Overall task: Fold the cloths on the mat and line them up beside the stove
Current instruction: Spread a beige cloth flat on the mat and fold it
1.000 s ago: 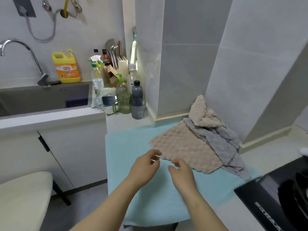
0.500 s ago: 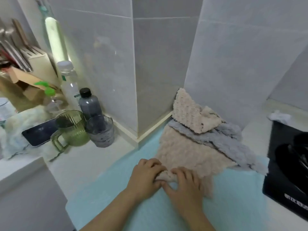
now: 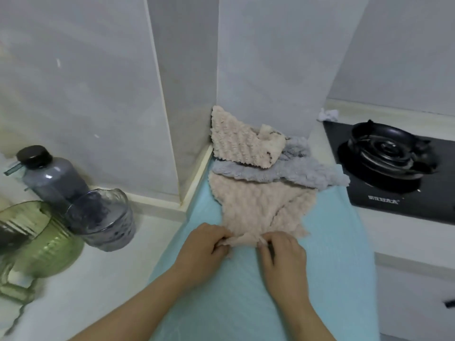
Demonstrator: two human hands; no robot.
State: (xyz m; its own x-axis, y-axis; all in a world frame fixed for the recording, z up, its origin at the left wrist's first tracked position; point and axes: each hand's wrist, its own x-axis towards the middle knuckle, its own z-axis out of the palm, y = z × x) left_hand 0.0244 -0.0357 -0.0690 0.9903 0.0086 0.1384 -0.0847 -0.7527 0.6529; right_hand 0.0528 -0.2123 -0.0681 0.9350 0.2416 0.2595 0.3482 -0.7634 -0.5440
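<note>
Left grip [image 3: 204, 244], right grip [image 3: 283, 252] each pinch near edge of beige cloth [image 3: 258, 205], fingers curled, seemingly to stretch it flat for folding. Cloth lies mid-mat [image 3: 344, 242]. Grey cloth [image 3: 307, 175] overlaps it at 12 o'clock. Stove [image 3: 384, 153] at 2 o'clock.

Nubbly beige cloth [image 3: 258, 207], grey cloth [image 3: 295, 174], pale blue mat [image 3: 332, 267] — black stove [image 3: 394, 168], green jug [image 3: 41, 244].

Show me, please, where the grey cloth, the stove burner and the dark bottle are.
grey cloth [image 3: 295, 174]: head view, middle of its fluffy strip.
stove burner [image 3: 389, 151]: head view, centre of the black ring.
dark bottle [image 3: 54, 180]: head view, body below the cap.
</note>
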